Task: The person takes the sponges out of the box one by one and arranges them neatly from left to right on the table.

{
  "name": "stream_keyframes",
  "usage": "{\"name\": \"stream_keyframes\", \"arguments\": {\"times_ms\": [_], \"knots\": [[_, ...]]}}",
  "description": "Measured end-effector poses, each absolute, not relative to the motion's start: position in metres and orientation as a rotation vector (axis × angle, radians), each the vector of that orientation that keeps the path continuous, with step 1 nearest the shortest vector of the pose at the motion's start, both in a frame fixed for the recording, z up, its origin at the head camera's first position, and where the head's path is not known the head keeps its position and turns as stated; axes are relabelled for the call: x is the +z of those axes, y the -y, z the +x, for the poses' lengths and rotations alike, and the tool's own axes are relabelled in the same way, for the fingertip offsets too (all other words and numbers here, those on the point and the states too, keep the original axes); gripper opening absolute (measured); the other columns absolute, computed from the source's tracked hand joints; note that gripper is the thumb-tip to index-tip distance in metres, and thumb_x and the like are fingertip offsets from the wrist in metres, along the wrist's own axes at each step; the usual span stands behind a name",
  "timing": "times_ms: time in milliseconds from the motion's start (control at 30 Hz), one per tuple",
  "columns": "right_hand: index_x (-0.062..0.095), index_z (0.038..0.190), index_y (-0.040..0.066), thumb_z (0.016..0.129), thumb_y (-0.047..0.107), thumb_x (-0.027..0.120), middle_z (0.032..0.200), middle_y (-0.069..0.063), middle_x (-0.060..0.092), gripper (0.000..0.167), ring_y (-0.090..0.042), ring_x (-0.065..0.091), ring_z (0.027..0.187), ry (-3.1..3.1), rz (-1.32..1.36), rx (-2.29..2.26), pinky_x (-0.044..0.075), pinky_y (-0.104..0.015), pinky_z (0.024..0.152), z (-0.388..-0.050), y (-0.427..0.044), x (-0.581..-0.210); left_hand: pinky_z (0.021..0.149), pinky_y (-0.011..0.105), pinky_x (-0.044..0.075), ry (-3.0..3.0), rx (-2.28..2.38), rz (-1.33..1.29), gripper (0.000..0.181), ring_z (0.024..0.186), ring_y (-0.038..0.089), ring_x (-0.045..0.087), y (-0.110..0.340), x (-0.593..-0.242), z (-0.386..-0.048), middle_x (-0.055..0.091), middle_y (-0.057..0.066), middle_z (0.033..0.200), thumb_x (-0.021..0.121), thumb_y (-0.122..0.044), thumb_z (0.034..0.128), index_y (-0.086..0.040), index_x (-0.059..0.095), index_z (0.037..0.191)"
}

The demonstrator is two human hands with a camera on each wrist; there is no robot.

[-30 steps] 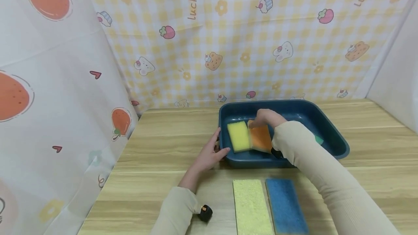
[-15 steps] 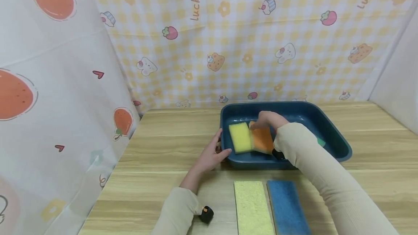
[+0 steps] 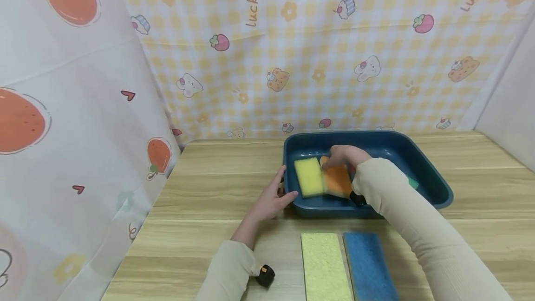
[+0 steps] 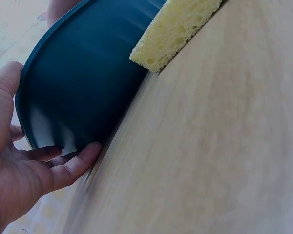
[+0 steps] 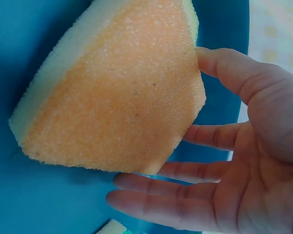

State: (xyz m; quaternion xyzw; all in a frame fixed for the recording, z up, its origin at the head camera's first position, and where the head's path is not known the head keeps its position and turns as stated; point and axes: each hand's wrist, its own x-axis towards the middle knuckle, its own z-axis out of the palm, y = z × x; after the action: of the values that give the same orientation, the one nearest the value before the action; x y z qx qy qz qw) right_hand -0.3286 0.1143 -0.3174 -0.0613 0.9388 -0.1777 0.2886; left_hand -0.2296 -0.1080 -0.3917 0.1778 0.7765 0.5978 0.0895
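Note:
My left hand [image 3: 267, 203] grips the left front corner of a deep dark blue tray [image 3: 330, 212], its thumb on the rim; in the left wrist view its fingers lie against the tray's outer wall. Inside the tray, my right hand [image 3: 348, 154] pinches an orange-faced sponge [image 3: 338, 182] by one end. The right wrist view shows the orange sponge [image 5: 122, 92] with a pale layer behind it, the thumb at one edge and fingers at another. A yellow sponge [image 3: 309, 178] lies right beside it, to the left.
On the wooden table [image 3: 200, 199], a long pale yellow sponge [image 3: 326, 264] and a blue one [image 3: 369, 264] lie side by side before the tray. Something green [image 3: 413, 183] shows in the tray, partly behind the right sleeve. A patterned cloth [image 3: 234, 68] hangs behind.
Both hands and the sponges keep their places in and around the tray. Only the head view has shifted a little, so the whole scene sits slightly further right and lower.

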Motion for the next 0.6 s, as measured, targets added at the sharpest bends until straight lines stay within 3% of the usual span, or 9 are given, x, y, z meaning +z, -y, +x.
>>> {"name": "stream_keyframes", "arguments": {"times_ms": [167, 367, 600], "knots": [[0.035, 0.132, -0.004, 0.087, 0.031, 0.056, 0.126, -0.024, 0.042, 0.061, -0.036, 0.051, 0.093, -2.487, -0.15, -0.54, 0.05, -0.045, 0.073, -0.327, -0.115, -0.319, 0.075, 0.039, 0.052, -2.315, 1.769, 0.53, 0.076, 0.115, 0.036, 0.046, 0.108, -0.387, -0.226, 0.027, 0.023, 0.141, 0.056, -0.015, 0.0886, -0.009, 0.007, 0.146], [0.036, 0.132, -0.004, 0.087, 0.029, 0.056, 0.124, -0.023, 0.042, 0.06, -0.033, 0.05, 0.091, -2.475, -0.137, -0.585, 0.05, -0.043, 0.071, -0.327, -0.116, -0.32, 0.075, 0.037, 0.052, -2.33, 1.776, 0.516, 0.077, 0.114, 0.032, 0.048, 0.108, -0.402, -0.235, 0.033, 0.021, 0.139, 0.058, -0.02, 0.0877, -0.016, 0.009, 0.146], [0.036, 0.132, -0.003, 0.086, 0.029, 0.056, 0.122, -0.019, 0.043, 0.059, -0.031, 0.045, 0.093, -2.479, -0.114, -0.601, 0.048, -0.039, 0.068, -0.329, -0.116, -0.321, 0.076, 0.042, 0.051, -2.295, 1.785, 0.507, 0.076, 0.115, 0.037, 0.045, 0.108, -0.39, -0.229, 0.028, 0.024, 0.141, 0.057, -0.016, 0.0882, -0.011, 0.008, 0.146]]}}
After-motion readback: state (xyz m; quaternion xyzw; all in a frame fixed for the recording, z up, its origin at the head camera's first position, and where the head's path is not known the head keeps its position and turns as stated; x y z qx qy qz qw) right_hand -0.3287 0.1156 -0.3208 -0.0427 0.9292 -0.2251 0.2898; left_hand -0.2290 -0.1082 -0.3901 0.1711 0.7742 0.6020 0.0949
